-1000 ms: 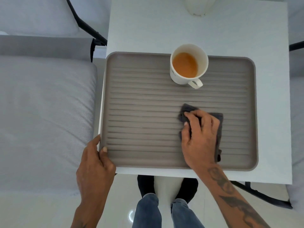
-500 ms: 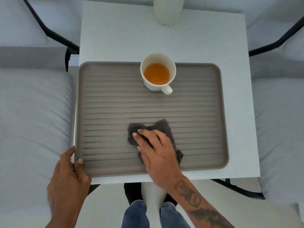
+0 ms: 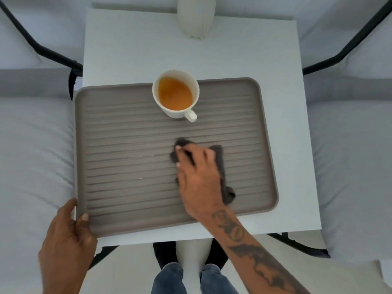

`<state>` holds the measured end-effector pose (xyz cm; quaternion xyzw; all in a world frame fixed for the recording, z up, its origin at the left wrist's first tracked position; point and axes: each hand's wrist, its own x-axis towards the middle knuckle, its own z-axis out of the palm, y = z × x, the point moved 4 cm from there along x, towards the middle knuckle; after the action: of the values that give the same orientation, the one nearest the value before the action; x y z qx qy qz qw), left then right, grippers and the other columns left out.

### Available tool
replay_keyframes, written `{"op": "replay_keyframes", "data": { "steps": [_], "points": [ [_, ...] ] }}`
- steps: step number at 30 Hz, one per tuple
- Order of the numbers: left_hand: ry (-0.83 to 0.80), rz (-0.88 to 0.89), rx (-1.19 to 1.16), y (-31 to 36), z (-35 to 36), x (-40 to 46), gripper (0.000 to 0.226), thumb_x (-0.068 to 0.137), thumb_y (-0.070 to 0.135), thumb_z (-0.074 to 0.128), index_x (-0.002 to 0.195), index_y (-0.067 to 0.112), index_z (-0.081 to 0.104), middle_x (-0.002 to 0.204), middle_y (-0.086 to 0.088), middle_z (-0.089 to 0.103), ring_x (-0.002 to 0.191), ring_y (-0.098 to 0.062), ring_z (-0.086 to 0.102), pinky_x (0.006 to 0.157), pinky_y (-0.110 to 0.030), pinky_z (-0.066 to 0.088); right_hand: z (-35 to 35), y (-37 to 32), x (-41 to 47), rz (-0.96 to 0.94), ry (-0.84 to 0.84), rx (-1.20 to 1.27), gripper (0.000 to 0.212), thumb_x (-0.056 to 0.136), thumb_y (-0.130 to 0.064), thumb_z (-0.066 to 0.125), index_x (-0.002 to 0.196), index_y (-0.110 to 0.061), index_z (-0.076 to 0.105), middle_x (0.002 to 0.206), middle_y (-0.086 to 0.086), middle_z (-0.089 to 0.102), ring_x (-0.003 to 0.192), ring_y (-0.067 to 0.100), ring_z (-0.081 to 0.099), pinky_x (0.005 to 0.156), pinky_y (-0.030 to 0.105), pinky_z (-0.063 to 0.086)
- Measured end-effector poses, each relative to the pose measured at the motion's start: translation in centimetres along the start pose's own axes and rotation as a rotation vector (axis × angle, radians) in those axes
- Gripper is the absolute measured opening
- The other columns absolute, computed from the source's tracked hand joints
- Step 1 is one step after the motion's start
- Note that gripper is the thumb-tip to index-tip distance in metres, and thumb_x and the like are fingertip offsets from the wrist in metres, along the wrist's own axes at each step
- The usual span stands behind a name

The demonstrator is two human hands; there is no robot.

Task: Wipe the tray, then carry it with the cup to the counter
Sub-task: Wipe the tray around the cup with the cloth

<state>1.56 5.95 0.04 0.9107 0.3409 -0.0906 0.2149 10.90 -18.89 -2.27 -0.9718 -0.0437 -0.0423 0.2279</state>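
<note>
A grey ribbed tray (image 3: 118, 132) lies on a small white table (image 3: 148, 49). A white cup (image 3: 176, 95) holding orange-brown liquid stands at the tray's far edge, handle pointing toward me. My right hand (image 3: 199, 177) presses flat on a dark grey cloth (image 3: 220, 162) right of the tray's middle. My left hand (image 3: 67, 236) grips the tray's near left corner, thumb on the rim.
A white ribbed vase (image 3: 196, 16) stands at the table's far edge. Grey cushioned seats with black frames flank the table, one on the left (image 3: 34, 158) and one on the right (image 3: 352, 166). My legs and shoes (image 3: 191, 272) show below the table's near edge.
My right hand slid the cloth to the left across the tray, then back to the right and a little farther away. My left hand kept its hold on the corner. The camera view shifted.
</note>
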Motion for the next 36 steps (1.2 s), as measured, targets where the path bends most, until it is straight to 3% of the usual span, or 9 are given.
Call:
{"op": "replay_keyframes", "data": {
  "steps": [4, 9, 14, 19, 22, 26, 30, 36],
  "points": [
    [0.005, -0.006, 0.012, 0.1, 0.0, -0.1, 0.055, 0.08, 0.043, 0.035, 0.133, 0.029, 0.04, 0.1, -0.014, 0.065, 0.103, -0.042, 0.059, 0.083, -0.057, 0.049, -0.6, 1.5, 1.1, -0.099, -0.04, 0.01, 0.035, 0.093, -0.022, 0.055, 0.125, -0.011, 0.064, 0.126, 0.006, 0.061, 0.104, 0.025, 0.05, 0.087, 0.038, 0.048],
    [-0.001, -0.002, 0.017, 0.0, 0.1, 0.0, 0.053, 0.082, 0.041, 0.036, 0.134, 0.029, 0.039, 0.106, -0.013, 0.065, 0.105, -0.041, 0.058, 0.084, -0.056, 0.047, -4.1, 9.3, 3.8, 0.109, 0.142, -0.092, 0.033, 0.094, -0.019, 0.054, 0.122, -0.007, 0.067, 0.117, 0.013, 0.062, 0.1, 0.034, 0.053, 0.084, 0.039, 0.047],
    [-0.004, -0.013, 0.02, -0.4, 0.4, 0.2, 0.055, 0.082, 0.042, 0.036, 0.136, 0.028, 0.037, 0.111, -0.014, 0.065, 0.109, -0.041, 0.058, 0.086, -0.056, 0.047, -3.4, 9.0, 5.8, 0.261, 0.18, -0.128, 0.035, 0.092, -0.02, 0.052, 0.12, -0.006, 0.066, 0.116, 0.014, 0.06, 0.101, 0.033, 0.05, 0.077, 0.042, 0.051],
    [-0.003, -0.002, 0.024, -0.6, 0.7, 0.2, 0.055, 0.082, 0.043, 0.035, 0.135, 0.029, 0.036, 0.11, -0.014, 0.065, 0.108, -0.041, 0.059, 0.085, -0.057, 0.049, -1.1, 3.5, 5.2, 0.063, 0.093, -0.046, 0.036, 0.092, -0.022, 0.051, 0.121, -0.007, 0.066, 0.117, 0.01, 0.061, 0.099, 0.028, 0.049, 0.085, 0.038, 0.046],
    [-0.009, -0.002, 0.028, -0.7, 0.8, 0.3, 0.055, 0.082, 0.042, 0.035, 0.136, 0.028, 0.035, 0.113, -0.014, 0.065, 0.108, -0.041, 0.059, 0.085, -0.056, 0.048, -1.6, 4.4, 5.5, 0.002, 0.06, -0.044, 0.035, 0.093, -0.025, 0.052, 0.12, -0.009, 0.067, 0.117, 0.009, 0.062, 0.099, 0.028, 0.053, 0.086, 0.036, 0.044],
    [-0.009, 0.022, 0.005, -0.6, 0.9, 0.3, 0.052, 0.085, 0.04, 0.036, 0.135, 0.029, 0.039, 0.11, -0.014, 0.064, 0.104, -0.041, 0.059, 0.083, -0.054, 0.047, -4.4, 10.0, 5.5, 0.141, 0.156, -0.056, 0.033, 0.094, -0.02, 0.054, 0.123, -0.008, 0.066, 0.117, 0.014, 0.06, 0.105, 0.034, 0.053, 0.083, 0.042, 0.05],
    [-0.012, 0.021, -0.022, -0.9, 1.0, 0.4, 0.042, 0.094, 0.029, 0.044, 0.135, 0.028, 0.04, 0.106, -0.013, 0.063, 0.101, -0.041, 0.058, 0.081, -0.053, 0.046, -4.0, 9.5, 5.1, 0.185, 0.126, -0.071, 0.036, 0.093, -0.018, 0.054, 0.126, -0.006, 0.064, 0.118, 0.015, 0.058, 0.107, 0.035, 0.051, 0.086, 0.032, 0.041],
    [-0.042, 0.0, -0.019, -0.9, 0.7, 0.4, 0.049, 0.086, 0.041, 0.038, 0.134, 0.032, 0.038, 0.097, -0.012, 0.065, 0.097, -0.041, 0.06, 0.079, -0.054, 0.049, -2.7, 2.8, 1.0, -0.051, -0.122, 0.107, 0.034, 0.091, -0.016, 0.06, 0.124, -0.01, 0.065, 0.124, 0.005, 0.06, 0.111, 0.023, 0.05, 0.089, 0.036, 0.051]
  ]
}}
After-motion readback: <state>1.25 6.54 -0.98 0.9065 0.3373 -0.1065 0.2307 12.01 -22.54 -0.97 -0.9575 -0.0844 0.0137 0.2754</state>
